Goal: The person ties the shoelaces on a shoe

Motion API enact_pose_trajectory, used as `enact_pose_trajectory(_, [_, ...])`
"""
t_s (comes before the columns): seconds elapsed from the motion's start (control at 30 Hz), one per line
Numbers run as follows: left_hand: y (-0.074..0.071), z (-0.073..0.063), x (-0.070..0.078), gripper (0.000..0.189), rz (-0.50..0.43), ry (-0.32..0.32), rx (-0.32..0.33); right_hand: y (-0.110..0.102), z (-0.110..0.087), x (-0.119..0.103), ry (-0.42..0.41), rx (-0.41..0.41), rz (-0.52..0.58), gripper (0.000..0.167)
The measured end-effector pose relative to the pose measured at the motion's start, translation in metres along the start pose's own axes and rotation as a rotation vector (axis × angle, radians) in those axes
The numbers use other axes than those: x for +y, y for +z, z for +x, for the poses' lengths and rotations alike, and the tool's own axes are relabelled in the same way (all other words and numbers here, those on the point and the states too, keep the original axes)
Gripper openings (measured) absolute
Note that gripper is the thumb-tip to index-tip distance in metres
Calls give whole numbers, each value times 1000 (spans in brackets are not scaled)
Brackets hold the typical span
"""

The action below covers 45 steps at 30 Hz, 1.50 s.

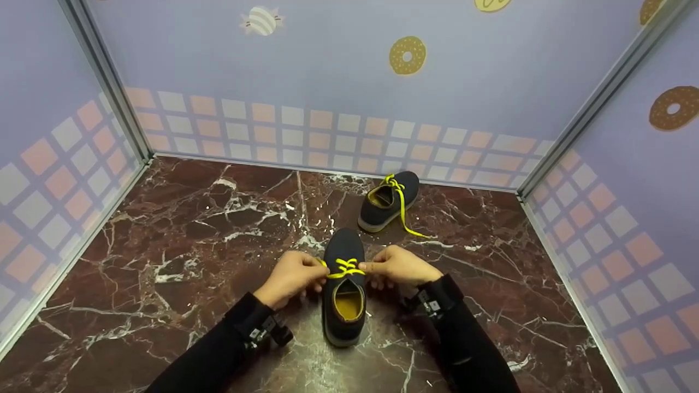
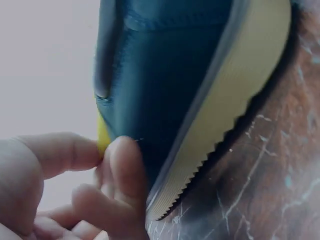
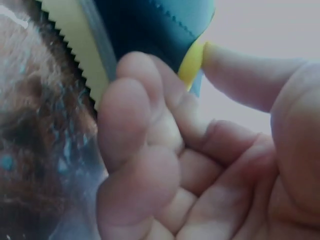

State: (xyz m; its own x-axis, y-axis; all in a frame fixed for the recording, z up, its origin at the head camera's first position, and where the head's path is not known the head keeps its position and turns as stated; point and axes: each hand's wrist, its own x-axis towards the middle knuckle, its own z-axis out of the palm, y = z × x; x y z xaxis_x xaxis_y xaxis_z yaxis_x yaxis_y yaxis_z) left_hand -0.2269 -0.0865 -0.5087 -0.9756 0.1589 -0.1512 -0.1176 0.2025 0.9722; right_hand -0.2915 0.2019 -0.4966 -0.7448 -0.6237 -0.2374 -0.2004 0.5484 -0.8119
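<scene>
A dark shoe (image 1: pixel 343 322) with a yellow inside stands upright on the floor, toe pointing away from me. Yellow laces (image 1: pixel 347 267) cross over its tongue. From the left side, my left hand (image 1: pixel 294 277) pinches a shoelace (image 2: pixel 103 132) between thumb and forefinger. My right hand (image 1: pixel 403 266), on the opposite side, holds the yellow shoelace (image 3: pixel 192 65) between its thumb and curled forefinger. In both wrist views the fingers lie close against the shoe's side. The lace ends below the hands are hidden.
A second dark shoe (image 1: pixel 382 210) stands farther back near the wall, its yellow lace (image 1: pixel 403 210) trailing onto the floor. Patterned panels (image 1: pixel 327 71) enclose the back and both sides. The floor (image 1: pixel 180 234) is reddish-brown marble with white veins.
</scene>
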Motion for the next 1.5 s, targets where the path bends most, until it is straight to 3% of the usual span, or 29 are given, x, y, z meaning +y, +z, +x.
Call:
enact_pose_trajectory(0.13, [2, 4, -2, 10, -50, 72, 73, -2, -1, -1, -14, 13, -10, 45])
enact_pose_trajectory(0.3, [3, 12, -1, 10, -228, 125, 97, -3, -3, -1, -52, 28, -29, 37])
enact_pose_trajectory(0.5, [6, 19, 4, 13, -382, 185, 21, -2, -2, -1, -58, 34, -24, 33])
enact_pose_trajectory(0.67, [7, 22, 3, 21, -470, 114, -48, -1, -2, -2, -57, 63, -16, 32])
enact_pose_trajectory(0.87, [4, 24, -4, 16, -430, -32, -45, -1, -2, -1, -63, 65, -20, 33])
enact_pose_trajectory(1.07, [5, 22, -7, 13, -380, -93, -47, 0, -1, -1, -49, 80, 54, 22])
enact_pose_trajectory(1.27, [12, 20, -8, 15, -365, -73, 21, 3, 1, -3, -29, 115, 165, 9])
enact_pose_trajectory(1.4, [15, 20, -9, 17, -352, -37, 72, 5, 4, -1, -34, 158, 199, 9])
enact_pose_trajectory(1.5, [17, 19, -9, 18, -348, -23, 89, 6, 6, 0, -21, 214, 285, 9])
